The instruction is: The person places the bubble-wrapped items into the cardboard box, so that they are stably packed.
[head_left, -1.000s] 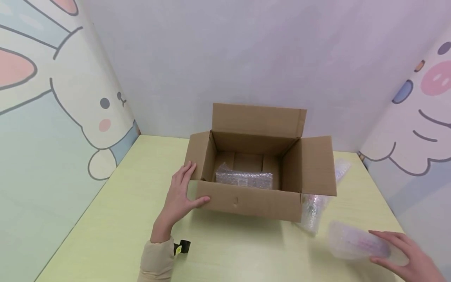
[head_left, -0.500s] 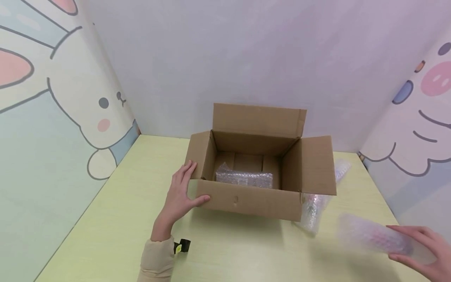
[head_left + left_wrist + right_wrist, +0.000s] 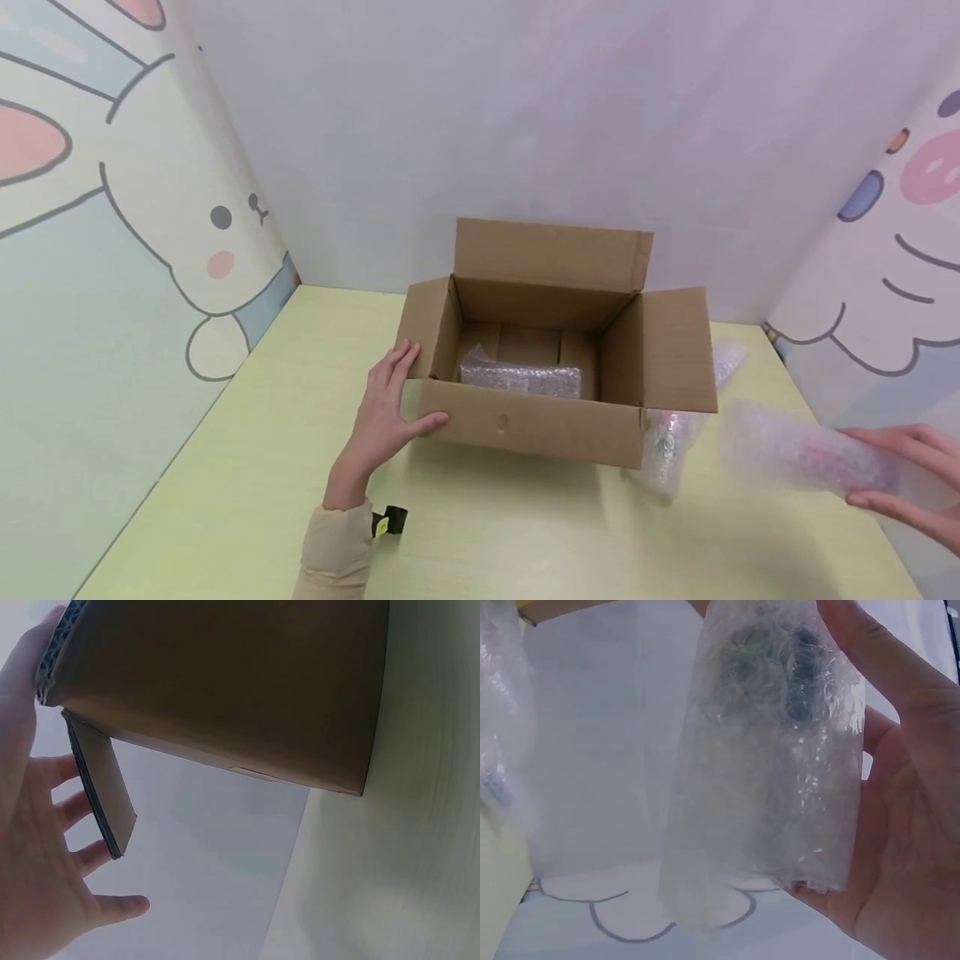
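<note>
An open cardboard box stands on the table in the head view. My left hand is at its front left corner, fingers spread against the left flap and thumb touching the front flap. The left wrist view shows that hand with its fingers behind a flap. At the right, my right hand pinches one end of a bubble-wrapped package, held above the table. Something pink shows through the wrap; dark green shapes show in the right wrist view. Another bubble-wrapped pack lies inside the box.
More bubble-wrapped pieces lie right of the box, partly under its right flap. The back wall rises behind the box. A small black object shows beside my left sleeve.
My right hand has carried the bubble-wrapped package to the right and then up, away from the box's front. The left hand stays at the box corner.
</note>
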### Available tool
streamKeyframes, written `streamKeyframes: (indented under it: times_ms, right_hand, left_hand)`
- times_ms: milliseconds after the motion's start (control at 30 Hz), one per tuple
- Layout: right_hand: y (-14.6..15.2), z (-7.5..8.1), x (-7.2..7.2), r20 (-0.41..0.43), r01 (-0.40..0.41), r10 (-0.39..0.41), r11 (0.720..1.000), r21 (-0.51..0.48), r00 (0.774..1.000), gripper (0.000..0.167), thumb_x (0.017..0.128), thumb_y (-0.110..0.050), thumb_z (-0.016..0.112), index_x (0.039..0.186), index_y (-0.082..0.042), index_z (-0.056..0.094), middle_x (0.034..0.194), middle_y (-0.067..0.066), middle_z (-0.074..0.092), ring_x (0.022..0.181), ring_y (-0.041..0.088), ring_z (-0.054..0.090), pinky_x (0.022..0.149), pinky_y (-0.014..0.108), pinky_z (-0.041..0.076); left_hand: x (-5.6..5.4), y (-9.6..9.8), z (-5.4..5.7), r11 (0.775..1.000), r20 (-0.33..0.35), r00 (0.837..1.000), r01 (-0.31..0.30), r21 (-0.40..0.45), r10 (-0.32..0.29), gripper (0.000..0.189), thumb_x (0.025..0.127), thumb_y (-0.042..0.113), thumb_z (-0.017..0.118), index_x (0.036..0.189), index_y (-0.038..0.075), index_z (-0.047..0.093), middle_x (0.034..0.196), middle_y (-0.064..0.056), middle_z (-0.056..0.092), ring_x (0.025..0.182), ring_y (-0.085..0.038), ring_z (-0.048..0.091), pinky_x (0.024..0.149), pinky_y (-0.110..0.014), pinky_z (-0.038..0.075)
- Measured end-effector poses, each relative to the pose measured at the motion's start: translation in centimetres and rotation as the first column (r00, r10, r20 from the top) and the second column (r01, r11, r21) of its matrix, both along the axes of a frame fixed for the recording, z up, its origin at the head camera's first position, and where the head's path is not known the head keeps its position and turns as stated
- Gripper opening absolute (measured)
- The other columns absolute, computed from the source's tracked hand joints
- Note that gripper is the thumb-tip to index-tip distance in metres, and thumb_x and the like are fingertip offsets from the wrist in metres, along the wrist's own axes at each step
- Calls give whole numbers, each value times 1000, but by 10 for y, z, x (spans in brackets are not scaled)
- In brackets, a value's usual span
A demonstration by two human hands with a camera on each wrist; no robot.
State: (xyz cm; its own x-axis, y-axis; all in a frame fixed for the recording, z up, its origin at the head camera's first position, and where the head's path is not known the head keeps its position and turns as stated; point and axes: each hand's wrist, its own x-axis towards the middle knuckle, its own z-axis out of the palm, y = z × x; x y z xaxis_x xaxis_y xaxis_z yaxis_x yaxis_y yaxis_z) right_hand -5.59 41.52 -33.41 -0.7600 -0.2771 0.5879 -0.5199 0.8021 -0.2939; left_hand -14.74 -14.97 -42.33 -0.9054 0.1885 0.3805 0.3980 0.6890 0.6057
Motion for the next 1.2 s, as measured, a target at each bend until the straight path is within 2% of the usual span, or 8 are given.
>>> streamKeyframes:
  times_ms: [233, 333, 433, 567, 700, 833, 933, 1200]
  right_hand:
    - [-21, 37, -22, 7, 89, -90, 990, 107, 996, 73, 37, -25, 94, 106, -29, 72, 99, -40, 41, 93, -23, 35, 72, 2, 28]
    - [-36, 52, -32, 20, 81, -85, 988, 131, 996, 68, 40, -29, 94, 104, -21, 73, 97, -37, 41, 91, -22, 34, 68, 6, 30]
    - [-53, 65, -40, 40, 82, -91, 980, 184, 995, 67, 43, -33, 93, 103, -11, 73, 94, -24, 48, 85, -19, 33, 64, 9, 31]
    - [-74, 81, -53, 60, 61, -81, 957, 283, 995, 65, 46, -39, 92, 103, -15, 73, 93, -7, 56, 79, -12, 35, 58, 11, 33]
    - [-96, 91, -68, 16, -31, 27, 950, 311, 1000, 64, 47, -42, 91, 103, -18, 73, 94, -8, 58, 78, -8, 39, 57, 12, 35]
    - [-120, 98, -87, -4, -125, 133, 943, 309, 991, 60, 50, -37, 91, 103, -18, 73, 91, -13, 56, 74, -4, 42, 55, 15, 35]
    - [-138, 102, -101, 49, -151, 143, 933, 326, 989, 55, 58, -38, 89, 107, -19, 72, 92, -12, 56, 71, 0, 43, 54, 19, 35]
    - [-184, 112, -130, 205, -153, 78, 910, 386, 976, 47, 75, -48, 78, 114, -23, 70, 92, -6, 58, 68, 8, 48, 58, 27, 40]
  left_hand:
    - [-1, 0, -1, 1000, 3, 1000, -3, 4, 3, 102, 74, 60, 74, 155, 19, 25, 159, -9, 25, 144, -35, 21, 109, -63, 31]
    - [-1, 0, -1, 1000, 3, 1000, -2, 9, 2, 102, 74, 60, 74, 154, 18, 26, 159, -9, 25, 144, -35, 21, 108, -63, 31]
    - [-1, 1, -2, 1000, 4, 1000, 0, 12, -1, 102, 75, 60, 74, 155, 18, 25, 159, -9, 25, 144, -35, 21, 108, -63, 31]
    - [-2, 1, -2, 1000, 3, 1000, 3, 13, -3, 102, 75, 60, 73, 155, 19, 25, 159, -9, 24, 144, -35, 21, 108, -63, 32]
    - [-3, 1, -2, 1000, 8, 1000, 2, 11, -2, 102, 75, 59, 74, 155, 19, 24, 159, -8, 24, 144, -34, 20, 108, -63, 32]
    - [-3, 1, 0, 1000, 27, 1000, -4, 14, 3, 102, 74, 53, 77, 155, 20, 24, 159, -8, 23, 144, -34, 19, 109, -63, 32]
    - [-3, 1, 0, 1000, 30, 1000, -9, 12, 9, 102, 74, 51, 78, 155, 19, 24, 159, -8, 23, 144, -34, 19, 109, -63, 31]
    - [-4, 2, 0, 1000, 24, 1000, -7, 19, 6, 102, 74, 49, 79, 155, 18, 25, 159, -9, 23, 144, -33, 20, 109, -63, 31]
